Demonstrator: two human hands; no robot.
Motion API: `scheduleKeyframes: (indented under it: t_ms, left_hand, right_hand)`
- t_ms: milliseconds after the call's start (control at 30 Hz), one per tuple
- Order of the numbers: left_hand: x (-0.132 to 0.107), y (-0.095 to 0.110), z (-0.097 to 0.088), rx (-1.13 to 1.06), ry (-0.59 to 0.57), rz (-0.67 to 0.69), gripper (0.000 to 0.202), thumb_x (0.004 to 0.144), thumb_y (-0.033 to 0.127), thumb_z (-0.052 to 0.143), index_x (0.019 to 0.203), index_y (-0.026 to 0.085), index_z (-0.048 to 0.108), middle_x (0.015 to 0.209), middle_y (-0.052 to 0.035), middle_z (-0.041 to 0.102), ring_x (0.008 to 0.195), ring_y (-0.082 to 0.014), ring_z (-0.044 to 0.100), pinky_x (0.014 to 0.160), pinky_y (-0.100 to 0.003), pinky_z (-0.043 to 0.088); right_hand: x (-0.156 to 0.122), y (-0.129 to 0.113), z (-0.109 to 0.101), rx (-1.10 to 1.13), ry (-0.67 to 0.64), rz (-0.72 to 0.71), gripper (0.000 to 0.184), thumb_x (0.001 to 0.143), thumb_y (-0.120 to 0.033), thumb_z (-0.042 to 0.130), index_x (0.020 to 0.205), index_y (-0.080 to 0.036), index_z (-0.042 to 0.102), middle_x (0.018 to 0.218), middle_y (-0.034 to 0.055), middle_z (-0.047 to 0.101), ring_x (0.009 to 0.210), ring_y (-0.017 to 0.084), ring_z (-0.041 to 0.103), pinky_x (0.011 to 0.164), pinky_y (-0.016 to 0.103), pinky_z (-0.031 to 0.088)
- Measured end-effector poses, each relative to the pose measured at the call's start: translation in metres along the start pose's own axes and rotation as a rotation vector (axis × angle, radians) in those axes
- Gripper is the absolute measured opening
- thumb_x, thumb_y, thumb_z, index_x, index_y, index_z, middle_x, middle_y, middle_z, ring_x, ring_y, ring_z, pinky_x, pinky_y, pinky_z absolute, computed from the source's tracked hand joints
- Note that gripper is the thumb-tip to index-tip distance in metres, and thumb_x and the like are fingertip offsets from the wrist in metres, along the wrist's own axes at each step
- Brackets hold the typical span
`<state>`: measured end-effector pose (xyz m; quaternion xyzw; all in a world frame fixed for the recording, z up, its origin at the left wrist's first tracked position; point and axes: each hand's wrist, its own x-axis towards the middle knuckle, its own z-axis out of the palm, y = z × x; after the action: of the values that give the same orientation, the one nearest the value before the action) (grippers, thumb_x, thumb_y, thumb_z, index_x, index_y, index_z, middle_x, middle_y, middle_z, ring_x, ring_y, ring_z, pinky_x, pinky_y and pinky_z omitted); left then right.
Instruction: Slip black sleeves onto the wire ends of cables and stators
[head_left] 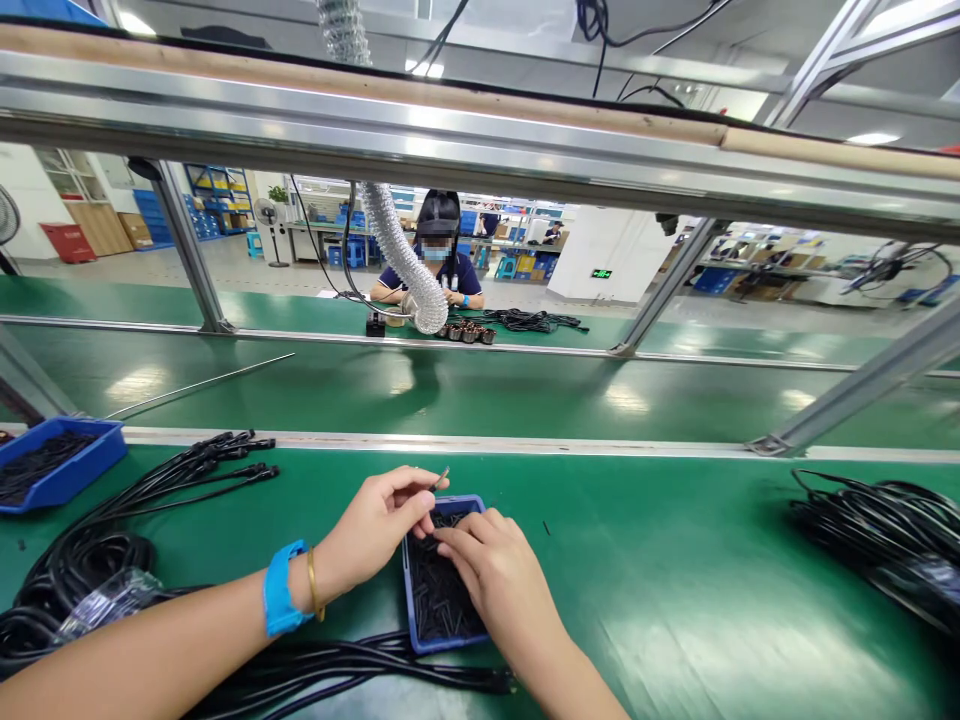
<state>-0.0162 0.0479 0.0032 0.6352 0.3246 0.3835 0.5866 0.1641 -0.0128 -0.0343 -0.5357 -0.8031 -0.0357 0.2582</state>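
My left hand (397,513), with a blue band and a gold bangle at its wrist, is closed in a pinch over the far end of a small blue bin (409,590). A thin wire end (442,478) pokes up between its thumb and fingers. The bin holds many short black tube pieces (442,590). My right hand (491,560) reaches over the bin's right side, fingertips pinched close to the left hand. What they grip is hidden. Black cables (360,660) lie beneath my left forearm and beside the bin's near end.
Coiled black cables (90,550) and another blue bin (67,465) of black pieces are at the left. A cable bundle (885,540) lies at the right. Metal frame posts (855,375) rise behind. Beyond them, a masked person (431,260) sits near a flexible silver duct (401,240).
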Motion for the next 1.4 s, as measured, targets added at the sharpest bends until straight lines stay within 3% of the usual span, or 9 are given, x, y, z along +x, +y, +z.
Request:
scheduleKeyframes:
  t_ms: [167, 333, 467, 600, 767, 1000, 1400]
  left_hand:
    - [-0.004, -0.002, 0.005, -0.052, -0.056, -0.046, 0.039, 0.084, 0.05, 0.074, 0.1, 0.015, 0.065, 0.078, -0.0014, 0.065, 0.065, -0.0135, 0.061, 0.065, -0.029, 0.052]
    - [-0.004, -0.003, 0.006, -0.014, -0.064, -0.037, 0.036, 0.085, 0.05, 0.072, 0.089, 0.015, 0.066, 0.076, -0.0005, 0.061, 0.065, -0.0137, 0.06, 0.064, -0.029, 0.051]
    - [-0.005, -0.003, 0.008, 0.008, -0.08, -0.049, 0.032, 0.085, 0.047, 0.072, 0.093, 0.016, 0.067, 0.076, 0.0001, 0.06, 0.063, -0.0126, 0.058, 0.06, -0.026, 0.049]
    - [-0.008, 0.0, 0.011, 0.076, -0.089, -0.056, 0.026, 0.086, 0.042, 0.068, 0.083, 0.016, 0.068, 0.082, 0.0005, 0.057, 0.059, -0.0097, 0.055, 0.055, -0.024, 0.044]
    - [-0.009, 0.002, 0.012, 0.164, -0.097, -0.045, 0.02, 0.087, 0.033, 0.064, 0.077, 0.016, 0.067, 0.08, 0.0019, 0.054, 0.063, -0.0099, 0.053, 0.06, -0.024, 0.043]
    - [-0.011, 0.005, 0.01, 0.147, -0.104, -0.032, 0.018, 0.086, 0.031, 0.063, 0.075, 0.017, 0.065, 0.077, 0.0022, 0.052, 0.067, -0.012, 0.051, 0.063, -0.025, 0.041]
    - [-0.012, 0.003, 0.011, 0.15, -0.102, -0.043, 0.019, 0.086, 0.034, 0.065, 0.077, 0.017, 0.068, 0.079, 0.001, 0.054, 0.067, -0.0127, 0.052, 0.064, -0.026, 0.042]
  right_hand:
    - [-0.003, 0.007, -0.008, 0.086, 0.045, 0.034, 0.019, 0.099, -0.027, 0.062, 0.083, -0.025, 0.073, 0.079, 0.0019, 0.072, 0.073, 0.02, 0.059, 0.066, 0.032, 0.046]
    - [-0.004, 0.009, -0.007, 0.222, 0.07, 0.081, 0.026, 0.104, -0.022, 0.047, 0.091, -0.023, 0.07, 0.087, 0.0034, 0.073, 0.077, 0.02, 0.062, 0.069, 0.033, 0.051]
    - [-0.003, 0.009, -0.011, 0.339, 0.088, 0.134, 0.024, 0.102, -0.024, 0.052, 0.085, -0.024, 0.069, 0.081, 0.0016, 0.071, 0.076, 0.02, 0.064, 0.07, 0.031, 0.051]
    - [-0.003, 0.007, -0.018, 0.49, 0.152, 0.196, 0.02, 0.101, -0.025, 0.052, 0.088, -0.023, 0.068, 0.082, 0.0018, 0.069, 0.074, 0.018, 0.063, 0.067, 0.028, 0.05]
    - [-0.002, 0.001, -0.026, 0.689, 0.178, 0.277, 0.024, 0.102, -0.031, 0.052, 0.085, -0.022, 0.066, 0.078, 0.0012, 0.066, 0.069, 0.016, 0.063, 0.062, 0.024, 0.05]
    - [-0.004, -0.004, -0.034, 0.541, 0.34, 0.184, 0.018, 0.1, -0.023, 0.054, 0.086, -0.022, 0.065, 0.076, 0.0017, 0.064, 0.067, 0.015, 0.059, 0.06, 0.025, 0.049]
    - [-0.004, -0.011, -0.031, 0.485, 0.358, 0.101, 0.015, 0.098, -0.015, 0.058, 0.085, -0.022, 0.064, 0.074, -0.0003, 0.064, 0.066, 0.014, 0.056, 0.058, 0.023, 0.046]
